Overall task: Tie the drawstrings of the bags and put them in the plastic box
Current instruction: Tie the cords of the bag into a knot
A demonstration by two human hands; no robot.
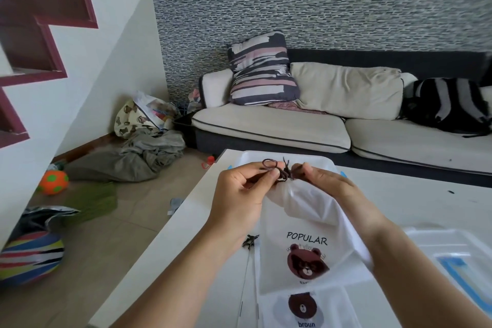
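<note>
two hands are busy at the neck of a white bag (306, 221) printed with a brown bear, lifted a little above the table (399, 202). the left hand (239, 194) pinches one loop of the dark drawstring (279, 170) between thumb and fingertips; the right hand (324, 184) pinches the other side, fingers curled around the cord. the knot looks half formed, so the tying step is in hand, i'd say. next the loops want pulling apart until the bow sits snug at the gathered neck. then the bag goes into the plastic box (452, 250) lying just to the right. another bear bag (303, 309) lies flat beneath, probably waiting its turn.
</note>
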